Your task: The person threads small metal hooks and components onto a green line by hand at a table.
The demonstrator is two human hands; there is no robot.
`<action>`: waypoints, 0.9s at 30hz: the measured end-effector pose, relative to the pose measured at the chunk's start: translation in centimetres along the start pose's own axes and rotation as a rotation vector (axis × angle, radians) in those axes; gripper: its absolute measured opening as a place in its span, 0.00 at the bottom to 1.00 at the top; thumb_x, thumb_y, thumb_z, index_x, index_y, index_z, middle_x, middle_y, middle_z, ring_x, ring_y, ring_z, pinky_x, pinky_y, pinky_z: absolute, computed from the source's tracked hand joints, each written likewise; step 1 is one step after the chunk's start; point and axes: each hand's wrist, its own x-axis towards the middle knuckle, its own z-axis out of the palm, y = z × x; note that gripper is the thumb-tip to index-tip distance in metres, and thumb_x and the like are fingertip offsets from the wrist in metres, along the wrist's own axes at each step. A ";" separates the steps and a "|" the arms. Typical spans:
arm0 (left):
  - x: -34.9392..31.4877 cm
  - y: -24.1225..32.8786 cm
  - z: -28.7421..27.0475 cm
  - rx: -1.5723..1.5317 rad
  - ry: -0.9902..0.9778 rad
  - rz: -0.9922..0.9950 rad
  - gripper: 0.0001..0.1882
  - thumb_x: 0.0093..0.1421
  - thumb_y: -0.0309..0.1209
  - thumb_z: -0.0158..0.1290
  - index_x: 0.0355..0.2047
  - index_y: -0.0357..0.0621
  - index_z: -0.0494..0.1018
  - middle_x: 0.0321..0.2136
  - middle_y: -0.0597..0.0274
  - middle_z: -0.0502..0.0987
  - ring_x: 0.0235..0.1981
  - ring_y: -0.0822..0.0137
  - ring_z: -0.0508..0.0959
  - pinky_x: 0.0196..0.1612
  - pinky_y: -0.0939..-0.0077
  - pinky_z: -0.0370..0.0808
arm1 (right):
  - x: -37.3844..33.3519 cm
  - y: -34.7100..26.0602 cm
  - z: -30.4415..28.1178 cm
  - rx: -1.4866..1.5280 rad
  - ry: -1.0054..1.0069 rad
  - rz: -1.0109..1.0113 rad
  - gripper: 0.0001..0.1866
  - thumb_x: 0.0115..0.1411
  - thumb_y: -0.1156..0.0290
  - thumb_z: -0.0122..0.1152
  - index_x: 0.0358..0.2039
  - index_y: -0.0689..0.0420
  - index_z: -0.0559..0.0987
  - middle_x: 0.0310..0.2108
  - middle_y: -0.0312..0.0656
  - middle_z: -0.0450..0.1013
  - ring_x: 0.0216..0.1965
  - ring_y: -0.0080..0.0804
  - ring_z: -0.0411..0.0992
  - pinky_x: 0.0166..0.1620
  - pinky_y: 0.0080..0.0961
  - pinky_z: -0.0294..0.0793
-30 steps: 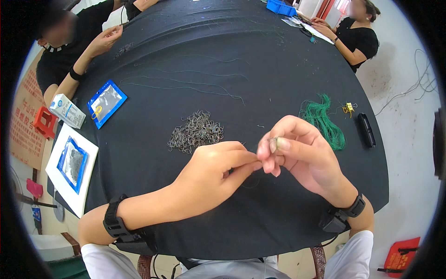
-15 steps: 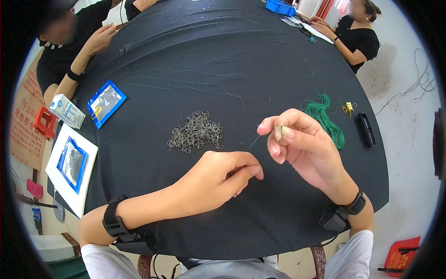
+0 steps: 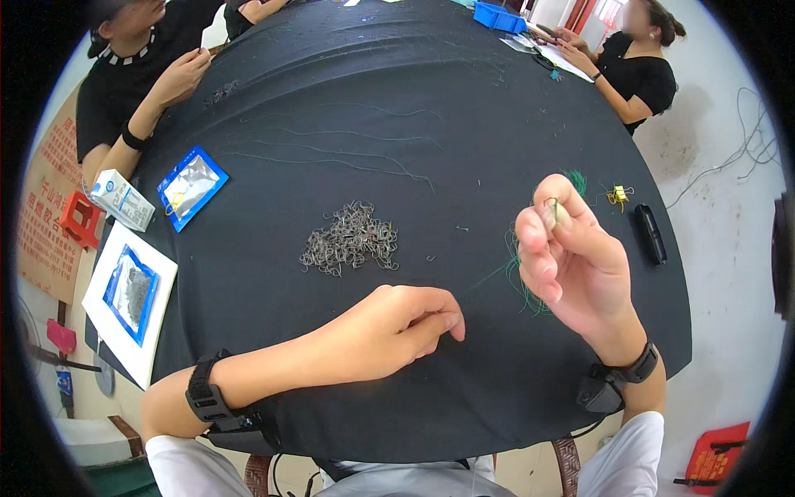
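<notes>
My right hand (image 3: 575, 257) is raised over the table's right side, thumb and forefinger pinched on a small fish hook (image 3: 553, 203) whose bent tip shows above the thumbnail. Behind that hand lies a bundle of green thread (image 3: 577, 180), largely covered by it. Loose green strands (image 3: 523, 286) fan out at its left. My left hand (image 3: 406, 327) rests low near the front of the table with thumb and fingers closed together; what they hold, if anything, is hidden. A pile of grey fish hooks (image 3: 352, 240) sits just beyond it, and one loose hook (image 3: 431, 258) lies alongside.
Cut thread lengths (image 3: 348, 157) stretch across the black cloth (image 3: 290, 190). At left are a blue packet (image 3: 192, 186), a carton (image 3: 122, 200) and a white board (image 3: 157, 331) bearing another packet. A yellow clip (image 3: 619, 195) and black case (image 3: 651, 234) lie right. Co-workers sit at the far sides.
My right hand has moved up and to the right with the hook, away from my left hand. My left hand has shifted slightly down. More loose green strands now show beside my right hand.
</notes>
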 end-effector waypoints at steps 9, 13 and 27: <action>-1.2 1.0 -1.5 0.553 0.595 0.908 0.18 0.42 0.18 0.46 0.37 0.33 0.71 0.36 0.50 0.74 0.35 0.59 0.73 0.39 0.69 0.70 | 0.0 -0.7 -0.2 -0.430 0.094 -0.067 0.07 0.62 0.72 0.50 0.36 0.62 0.73 0.31 0.48 0.74 0.28 0.30 0.75 0.31 0.21 0.75; -1.2 1.6 -1.9 0.731 0.689 0.966 0.17 0.44 0.21 0.51 0.38 0.34 0.72 0.35 0.51 0.74 0.36 0.57 0.73 0.40 0.66 0.69 | 0.2 0.0 -0.3 -0.505 0.094 -0.037 0.06 0.60 0.74 0.53 0.33 0.63 0.74 0.29 0.46 0.75 0.28 0.29 0.75 0.32 0.20 0.75; 0.4 0.1 -1.2 0.806 0.662 0.985 0.11 0.42 0.22 0.62 0.27 0.37 0.73 0.25 0.57 0.75 0.26 0.59 0.74 0.28 0.72 0.71 | -0.5 1.9 0.9 -0.875 0.089 0.086 0.05 0.60 0.78 0.54 0.34 0.67 0.76 0.29 0.41 0.76 0.30 0.24 0.76 0.35 0.18 0.76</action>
